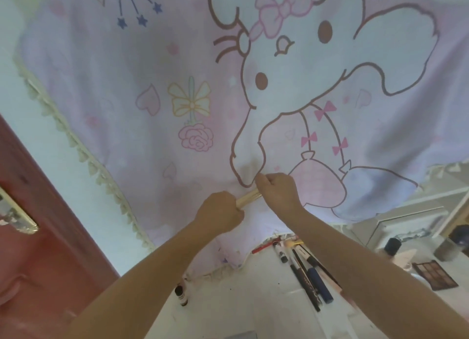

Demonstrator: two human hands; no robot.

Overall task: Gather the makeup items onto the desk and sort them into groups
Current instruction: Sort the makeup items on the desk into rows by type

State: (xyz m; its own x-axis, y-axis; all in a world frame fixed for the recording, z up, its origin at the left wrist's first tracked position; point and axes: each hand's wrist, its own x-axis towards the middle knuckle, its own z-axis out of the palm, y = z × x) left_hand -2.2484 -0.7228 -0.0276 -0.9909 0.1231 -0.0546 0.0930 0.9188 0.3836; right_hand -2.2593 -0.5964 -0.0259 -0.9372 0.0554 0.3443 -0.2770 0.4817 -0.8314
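Note:
My left hand (220, 213) grips one end of a pale wooden stick bundle (250, 197), held up in front of the pink cartoon curtain (157, 89). My right hand (279, 191) holds the other end with its fingers curled round it. Below on the white desk (256, 310) lie several dark makeup pencils and pens (308, 275) side by side. A small dark bottle (181, 294) lies at the desk's left edge. An eyeshadow palette (435, 275) lies at the right.
A red door (38, 249) with a metal handle (15, 211) stands at the left. Jars and a dark-capped bottle (392, 246) stand at the right beside a white drawer unit (406, 222).

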